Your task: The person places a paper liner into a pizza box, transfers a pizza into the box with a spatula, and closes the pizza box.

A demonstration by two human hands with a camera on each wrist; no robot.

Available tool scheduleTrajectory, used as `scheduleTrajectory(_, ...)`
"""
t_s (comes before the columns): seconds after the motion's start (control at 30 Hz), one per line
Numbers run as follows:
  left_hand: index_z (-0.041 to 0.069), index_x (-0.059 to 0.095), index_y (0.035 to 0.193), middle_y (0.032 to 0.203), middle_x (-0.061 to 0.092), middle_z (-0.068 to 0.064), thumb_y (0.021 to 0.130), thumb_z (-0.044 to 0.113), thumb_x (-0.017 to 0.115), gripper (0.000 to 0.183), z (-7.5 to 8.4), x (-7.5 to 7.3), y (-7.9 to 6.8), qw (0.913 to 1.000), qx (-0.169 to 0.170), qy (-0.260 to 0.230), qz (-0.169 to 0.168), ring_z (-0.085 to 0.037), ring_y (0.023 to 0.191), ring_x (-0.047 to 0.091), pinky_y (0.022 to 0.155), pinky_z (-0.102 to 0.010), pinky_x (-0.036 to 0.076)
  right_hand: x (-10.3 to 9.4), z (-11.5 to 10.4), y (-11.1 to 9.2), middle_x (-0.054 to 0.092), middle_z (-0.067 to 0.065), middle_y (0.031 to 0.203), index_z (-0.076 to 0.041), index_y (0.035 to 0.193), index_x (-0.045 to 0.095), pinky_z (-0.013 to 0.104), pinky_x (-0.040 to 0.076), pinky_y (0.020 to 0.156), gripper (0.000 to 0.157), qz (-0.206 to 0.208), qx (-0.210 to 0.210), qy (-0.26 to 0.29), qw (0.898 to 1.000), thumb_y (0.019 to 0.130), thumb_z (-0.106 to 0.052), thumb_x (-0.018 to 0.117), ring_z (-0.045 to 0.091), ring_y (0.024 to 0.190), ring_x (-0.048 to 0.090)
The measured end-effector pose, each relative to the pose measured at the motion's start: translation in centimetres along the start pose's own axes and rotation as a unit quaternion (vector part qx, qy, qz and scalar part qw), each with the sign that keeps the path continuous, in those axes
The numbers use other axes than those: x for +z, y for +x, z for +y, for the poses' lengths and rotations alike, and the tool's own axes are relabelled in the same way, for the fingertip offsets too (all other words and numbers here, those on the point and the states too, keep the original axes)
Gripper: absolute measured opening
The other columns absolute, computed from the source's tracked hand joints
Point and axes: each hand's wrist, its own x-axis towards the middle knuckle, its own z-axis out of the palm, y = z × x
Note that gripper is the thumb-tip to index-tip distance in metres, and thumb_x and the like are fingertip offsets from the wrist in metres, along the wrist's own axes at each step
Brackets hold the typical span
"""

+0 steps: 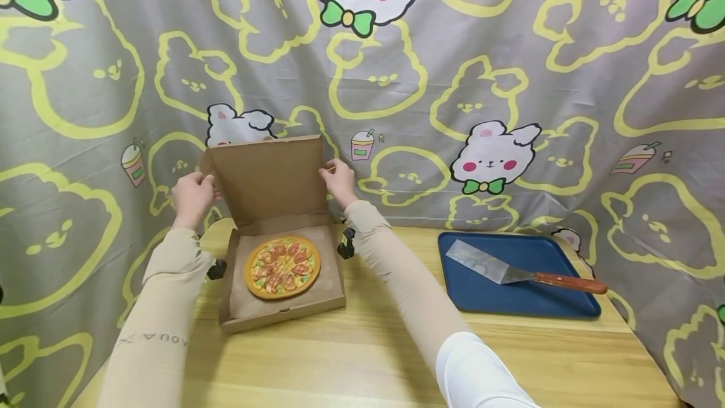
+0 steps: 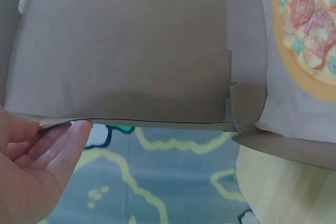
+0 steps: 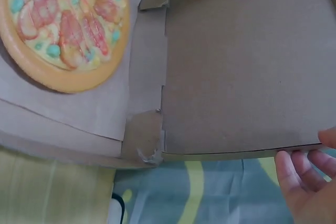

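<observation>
A brown cardboard pizza box (image 1: 283,313) lies on the wooden table with its lid (image 1: 269,178) raised nearly upright. Inside, on a paper liner, is a round pizza (image 1: 283,267) with a thick golden crust and red and green toppings. My left hand (image 1: 194,197) pinches the left side flap of the lid between thumb and fingers, as the left wrist view also shows (image 2: 37,161). On the opposite side, my right hand (image 1: 340,182) holds the lid's right edge, fingers outside and thumb inside in the right wrist view.
To the right, a dark blue tray (image 1: 523,307) sits on the wooden table (image 1: 385,357). Across it lies a metal spatula (image 1: 481,263), its wooden handle reaching over the tray's right rim. A patterned grey curtain (image 1: 408,93) hangs close behind the box and tray.
</observation>
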Motion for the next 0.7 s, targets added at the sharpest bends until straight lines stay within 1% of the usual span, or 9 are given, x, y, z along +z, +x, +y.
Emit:
scheduleTrajectory(0.1, -0.004, 0.060, 0.092, 0.069, 0.071, -0.005, 0.103, 0.020, 0.042, 0.033, 0.5, 0.7, -0.2, 1.0000, 0.004, -0.008, 0.000, 0.013, 0.046, 0.053, 0.051, -0.008, 0.048, -0.8, 0.5, -0.1, 0.073, 0.007, 0.096, -0.010, 0.105, 0.069, 0.029, 0.053, 0.081, 0.020, 0.009, 0.005, 0.012, 1.000, 0.089, -0.023, 0.067, 0.019, 0.091, 0.067)
scheduleTrajectory(0.13, -0.004, 0.061, 0.092, 0.071, 0.072, -0.009, 0.102, 0.020, 0.042, 0.032, 0.6, 1.0, -0.4, 0.9999, 0.006, -0.012, 0.002, 0.013, 0.047, 0.054, 0.051, -0.008, 0.048, -1.1, 0.4, -0.3, 0.072, 0.010, 0.101, -0.008, 0.112, 0.068, 0.031, 0.053, 0.086, 0.024, 0.005, 0.013, 0.011, 1.000, 0.090, -0.019, 0.065, 0.021, 0.095, 0.066)
scheduleTrajectory(0.17, -0.004, 0.061, 0.092, 0.075, 0.072, -0.013, 0.102, 0.020, 0.042, 0.033, 0.7, 1.2, -0.5, 0.9998, 0.011, -0.014, 0.002, 0.013, 0.047, 0.054, 0.052, -0.008, 0.048, -1.4, 0.5, -0.4, 0.071, 0.011, 0.101, -0.008, 0.117, 0.066, 0.031, 0.052, 0.085, 0.027, 0.007, 0.012, 0.012, 1.000, 0.091, -0.018, 0.064, 0.022, 0.095, 0.065)
scheduleTrajectory(0.23, -0.005, 0.061, 0.094, 0.088, 0.072, -0.021, 0.103, 0.020, 0.042, 0.033, 0.9, 1.8, -0.8, 0.9997, 0.021, -0.012, 0.003, 0.014, 0.049, 0.053, 0.053, -0.007, 0.047, -1.9, 0.9, -0.7, 0.069, 0.013, 0.099, -0.008, 0.124, 0.063, 0.030, 0.052, 0.079, 0.034, 0.010, 0.005, 0.011, 1.000, 0.091, -0.015, 0.063, 0.022, 0.089, 0.063)
scheduleTrajectory(0.33, -0.008, 0.061, 0.098, 0.102, 0.068, -0.030, 0.103, 0.019, 0.042, 0.034, 0.9, 2.6, -1.2, 0.9988, 0.035, -0.033, -0.003, 0.015, 0.051, 0.051, 0.055, -0.007, 0.049, -2.7, 1.5, -1.1, 0.063, 0.011, 0.091, -0.009, 0.132, 0.058, 0.025, 0.048, 0.067, 0.041, 0.003, -0.006, 0.005, 1.000, 0.091, -0.011, 0.060, 0.019, 0.077, 0.059)
scheduleTrajectory(0.43, -0.010, 0.059, 0.099, 0.105, 0.065, -0.033, 0.103, 0.019, 0.042, 0.034, 0.7, 3.1, -1.6, 0.9977, 0.042, -0.054, -0.008, 0.016, 0.053, 0.050, 0.057, -0.007, 0.049, -3.3, 2.1, -1.5, 0.056, 0.008, 0.087, -0.008, 0.136, 0.054, 0.023, 0.044, 0.062, 0.046, -0.014, -0.017, 0.010, 1.000, 0.090, -0.007, 0.058, 0.016, 0.072, 0.052)
scheduleTrajectory(0.53, -0.009, 0.059, 0.094, 0.104, 0.067, -0.032, 0.103, 0.020, 0.043, 0.034, 0.4, 3.3, -2.0, 0.9975, 0.044, -0.056, 0.000, 0.016, 0.053, 0.051, 0.056, -0.006, 0.047, -3.7, 2.5, -1.8, 0.053, 0.006, 0.085, -0.007, 0.137, 0.053, 0.023, 0.042, 0.064, 0.048, -0.027, -0.031, 0.014, 0.999, 0.089, -0.005, 0.058, 0.016, 0.074, 0.048)
scheduleTrajectory(0.6, -0.008, 0.059, 0.093, 0.104, 0.068, -0.031, 0.103, 0.020, 0.044, 0.033, 0.1, 3.4, -2.3, 0.9970, 0.045, -0.063, 0.006, 0.016, 0.054, 0.053, 0.057, -0.005, 0.047, -3.8, 2.8, -2.1, 0.053, 0.007, 0.084, -0.008, 0.136, 0.054, 0.025, 0.043, 0.067, 0.048, -0.029, -0.041, 0.012, 0.999, 0.088, -0.004, 0.059, 0.017, 0.075, 0.048)
scheduleTrajectory(0.7, -0.007, 0.059, 0.093, 0.103, 0.068, -0.031, 0.103, 0.021, 0.045, 0.033, -0.5, 3.6, -2.8, 0.9955, 0.046, -0.082, 0.010, 0.017, 0.056, 0.054, 0.060, -0.005, 0.048, -3.9, 3.1, -2.5, 0.057, 0.010, 0.086, -0.009, 0.134, 0.055, 0.028, 0.045, 0.071, 0.049, -0.029, -0.053, 0.011, 0.998, 0.086, -0.004, 0.060, 0.020, 0.078, 0.054)
